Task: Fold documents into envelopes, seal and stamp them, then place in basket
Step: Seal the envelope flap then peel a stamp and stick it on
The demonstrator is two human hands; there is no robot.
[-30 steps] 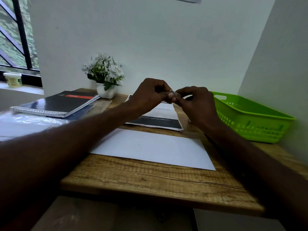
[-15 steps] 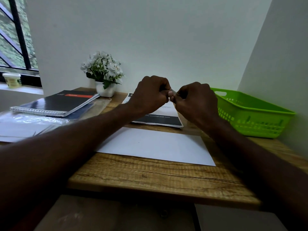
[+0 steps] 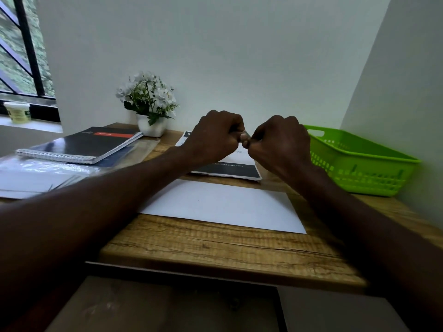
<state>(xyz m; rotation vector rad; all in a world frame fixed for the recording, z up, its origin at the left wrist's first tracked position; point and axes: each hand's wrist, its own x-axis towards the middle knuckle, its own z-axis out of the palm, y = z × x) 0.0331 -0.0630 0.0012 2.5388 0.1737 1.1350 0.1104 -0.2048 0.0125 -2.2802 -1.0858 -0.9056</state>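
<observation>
Left hand and right hand meet knuckle to knuckle above the desk, both pinching a tiny pale item, likely a stamp. White envelope lies flat below, green basket right. Risk: the item tears or sticks to fingertips.

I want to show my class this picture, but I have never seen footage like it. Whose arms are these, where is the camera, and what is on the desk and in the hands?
No machine here: a person wears a wide-angle camera on the head, so you look forward and down along their own arms. The left hand and right hand meet above the wooden desk, pinching one small item between them; it is too small to identify. On the desk lie a white envelope, behind it a printed document, a green basket on the right, a spiral notebook on the left, and a potted white flower at the back.
</observation>
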